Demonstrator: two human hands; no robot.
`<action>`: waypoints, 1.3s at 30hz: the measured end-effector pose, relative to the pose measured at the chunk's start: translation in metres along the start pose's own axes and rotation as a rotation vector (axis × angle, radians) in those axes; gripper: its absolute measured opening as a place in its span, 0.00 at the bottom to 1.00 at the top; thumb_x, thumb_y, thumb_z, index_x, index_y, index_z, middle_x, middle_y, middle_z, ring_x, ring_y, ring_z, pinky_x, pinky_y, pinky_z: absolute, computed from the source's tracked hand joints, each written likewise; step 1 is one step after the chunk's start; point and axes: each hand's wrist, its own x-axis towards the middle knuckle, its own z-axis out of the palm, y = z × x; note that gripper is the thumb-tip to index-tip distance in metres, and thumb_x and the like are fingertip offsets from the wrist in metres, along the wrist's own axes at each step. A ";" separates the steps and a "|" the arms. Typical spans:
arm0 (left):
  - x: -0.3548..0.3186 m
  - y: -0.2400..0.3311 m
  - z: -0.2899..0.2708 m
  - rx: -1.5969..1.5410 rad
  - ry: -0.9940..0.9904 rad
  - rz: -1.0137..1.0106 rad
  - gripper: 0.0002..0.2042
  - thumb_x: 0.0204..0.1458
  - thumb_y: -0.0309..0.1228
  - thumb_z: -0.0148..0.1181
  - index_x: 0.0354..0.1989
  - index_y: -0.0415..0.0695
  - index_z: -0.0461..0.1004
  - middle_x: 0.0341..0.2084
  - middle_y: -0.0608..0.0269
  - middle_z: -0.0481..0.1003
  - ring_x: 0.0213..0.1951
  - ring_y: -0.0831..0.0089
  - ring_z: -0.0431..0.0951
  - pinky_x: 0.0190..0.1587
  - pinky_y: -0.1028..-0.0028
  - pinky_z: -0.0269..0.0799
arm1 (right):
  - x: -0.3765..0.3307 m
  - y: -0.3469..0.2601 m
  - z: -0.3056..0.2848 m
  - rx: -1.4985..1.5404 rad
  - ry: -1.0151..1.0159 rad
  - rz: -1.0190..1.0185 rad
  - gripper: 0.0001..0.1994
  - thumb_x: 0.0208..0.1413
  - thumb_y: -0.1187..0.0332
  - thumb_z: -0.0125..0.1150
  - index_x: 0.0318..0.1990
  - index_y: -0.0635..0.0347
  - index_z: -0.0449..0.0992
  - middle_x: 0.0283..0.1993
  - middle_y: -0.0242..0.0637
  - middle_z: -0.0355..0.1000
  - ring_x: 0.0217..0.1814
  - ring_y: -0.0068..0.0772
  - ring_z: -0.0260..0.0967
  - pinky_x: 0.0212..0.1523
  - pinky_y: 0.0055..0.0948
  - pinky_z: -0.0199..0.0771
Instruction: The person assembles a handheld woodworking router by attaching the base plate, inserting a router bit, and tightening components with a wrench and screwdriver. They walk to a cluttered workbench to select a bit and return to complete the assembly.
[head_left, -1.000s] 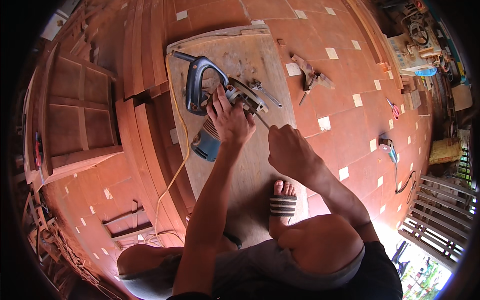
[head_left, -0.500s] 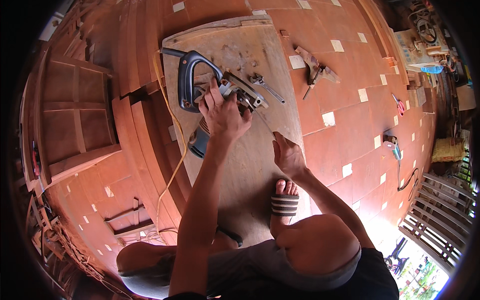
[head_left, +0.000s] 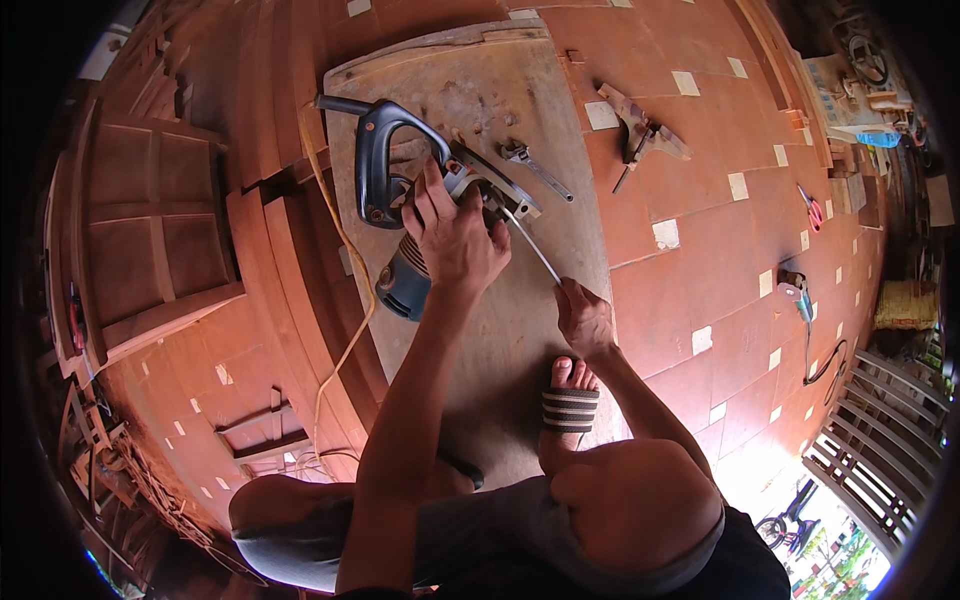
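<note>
— Blue-grey plastic and bare metal: that is the power tool, a saw-like machine lying on its side in the upper middle of the frame, on the worn plywood board spread over the red tiled floor.

— What is the left hand doing?

— It is pressing down on the motor body, fingers spread and curled over the housing just beside the dark loop handle. It has barely shifted from a second ago; it is still pinning the machine.

— And the right hand?

— That is the change. A second ago it was hanging clear of the tool, nearer the person's foot. Now it is gripping the end of a thin metal rod, fingers closed on it, and the rod's far end is reaching into the metal base by the blade area. Whether that is a key or a driver, I cannot tell.

— Meaning?

— As I judge it, the work is moving from bracing to actually turning or prying at a fitting.

— Anything else close?

— A wrench is lying on the board just above the tool, and a yellow cord is trailing down the left.
</note>
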 end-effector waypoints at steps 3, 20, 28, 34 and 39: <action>0.003 0.004 -0.002 0.012 -0.053 -0.023 0.25 0.40 0.41 0.73 0.49 0.47 0.84 0.72 0.39 0.51 0.72 0.43 0.52 0.67 0.41 0.49 | -0.019 -0.004 -0.022 0.020 -0.034 0.007 0.06 0.66 0.68 0.63 0.45 0.57 0.77 0.30 0.47 0.79 0.28 0.58 0.78 0.26 0.49 0.78; 0.002 0.009 -0.007 0.007 -0.026 -0.045 0.22 0.41 0.41 0.71 0.45 0.43 0.84 0.73 0.39 0.52 0.72 0.45 0.54 0.70 0.44 0.50 | 0.084 -0.199 -0.161 -0.410 -0.624 -0.117 0.17 0.51 0.78 0.61 0.49 0.75 0.75 0.40 0.56 0.78 0.41 0.57 0.80 0.45 0.51 0.80; -0.003 -0.009 0.041 0.129 0.207 0.005 0.31 0.41 0.45 0.72 0.55 0.43 0.79 0.74 0.40 0.51 0.73 0.48 0.54 0.69 0.45 0.52 | 0.126 -0.260 -0.150 -0.651 -0.509 -0.476 0.04 0.48 0.76 0.63 0.33 0.61 0.79 0.34 0.44 0.78 0.39 0.43 0.80 0.37 0.41 0.80; 0.003 0.005 0.023 -0.110 0.063 -0.031 0.40 0.44 0.44 0.71 0.69 0.45 0.67 0.71 0.43 0.53 0.71 0.49 0.54 0.68 0.44 0.53 | 0.196 -0.272 -0.141 -0.653 -0.493 -0.561 0.05 0.52 0.70 0.67 0.30 0.59 0.86 0.31 0.41 0.84 0.36 0.35 0.84 0.31 0.31 0.84; -0.004 -0.007 0.012 -0.044 0.083 -0.027 0.32 0.44 0.40 0.69 0.62 0.46 0.76 0.72 0.42 0.53 0.72 0.49 0.54 0.69 0.45 0.52 | 0.168 -0.249 -0.137 -0.469 -0.335 -0.700 0.04 0.50 0.77 0.60 0.33 0.65 0.77 0.33 0.51 0.77 0.35 0.50 0.80 0.39 0.45 0.81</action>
